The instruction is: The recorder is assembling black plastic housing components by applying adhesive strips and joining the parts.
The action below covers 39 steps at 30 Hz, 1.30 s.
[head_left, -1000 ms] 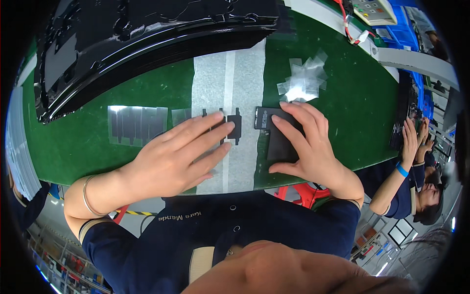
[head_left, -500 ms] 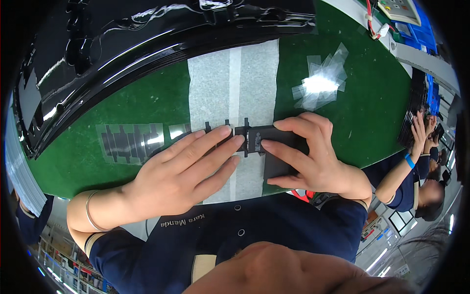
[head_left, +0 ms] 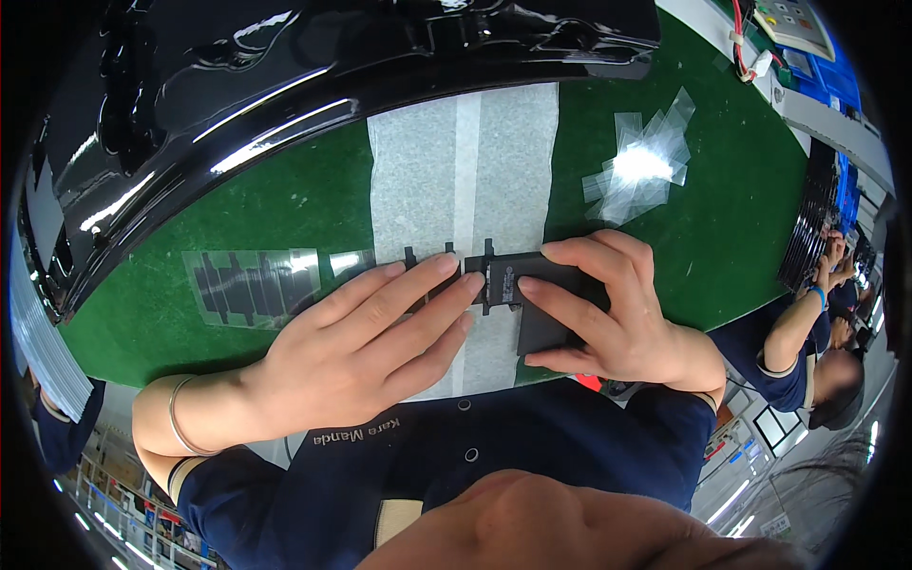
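Note:
My right hand [head_left: 617, 318] grips a flat black rectangular piece [head_left: 543, 332], which looks like a battery with small pale print. Thumb and fingers press on its face and edges, and its left end lies over a black adhesive strip whose tab [head_left: 489, 247] sticks out above. Stretched flat, my left hand [head_left: 347, 347] rests with its fingertips just left of the piece, over other black strips [head_left: 411, 255] that it mostly covers. All this lies on a white paper band [head_left: 408, 171] across the green table.
A clear sheet with black strips [head_left: 252, 285] lies left of my left hand. Used clear film pieces [head_left: 641, 171] are heaped at the right. Glossy black sheeting [head_left: 380, 66] borders the far side. A co-worker's arm [head_left: 798, 328] shows at far right.
The view has shifted slightly, while both my hands keep nearly the same pose around the black piece. At far right, the co-worker's raised hand has come down.

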Motion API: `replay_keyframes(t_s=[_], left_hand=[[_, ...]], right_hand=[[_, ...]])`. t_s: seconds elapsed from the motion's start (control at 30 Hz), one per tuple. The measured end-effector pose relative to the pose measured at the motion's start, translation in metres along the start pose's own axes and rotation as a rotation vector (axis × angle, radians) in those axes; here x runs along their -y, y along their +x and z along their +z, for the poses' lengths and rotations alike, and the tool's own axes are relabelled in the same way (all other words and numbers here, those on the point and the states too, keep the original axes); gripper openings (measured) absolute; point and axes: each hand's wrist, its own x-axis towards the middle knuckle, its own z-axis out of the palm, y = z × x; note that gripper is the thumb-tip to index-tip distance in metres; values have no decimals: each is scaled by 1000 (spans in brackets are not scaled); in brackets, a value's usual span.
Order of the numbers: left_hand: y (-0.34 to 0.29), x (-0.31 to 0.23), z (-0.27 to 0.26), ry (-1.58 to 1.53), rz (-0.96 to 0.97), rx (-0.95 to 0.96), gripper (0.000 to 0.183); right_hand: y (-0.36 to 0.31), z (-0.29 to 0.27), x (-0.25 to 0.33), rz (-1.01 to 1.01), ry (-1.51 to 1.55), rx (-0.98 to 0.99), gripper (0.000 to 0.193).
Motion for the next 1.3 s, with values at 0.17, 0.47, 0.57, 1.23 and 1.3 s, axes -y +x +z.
replay_keyframes(t_s=[0.17, 0.47, 0.57, 1.23, 1.3], left_hand=[[0, 0, 0, 2, -5, -13, 28], [3, -1, -1, -12, -13, -22, 24], [3, -1, -1, -9, -14, -20, 24], [3, -1, -1, 2, -11, -20, 23], [3, -1, -1, 1, -10, -19, 23]], right_hand=[[-1, 0, 0, 5, 0, 4, 64], [-1, -1, 0, 1, -6, 8, 64], [-1, -1, -1, -4, -12, 3, 64], [-1, 0, -1, -12, -9, 1, 64], [-1, 0, -1, -15, -14, 1, 64]])
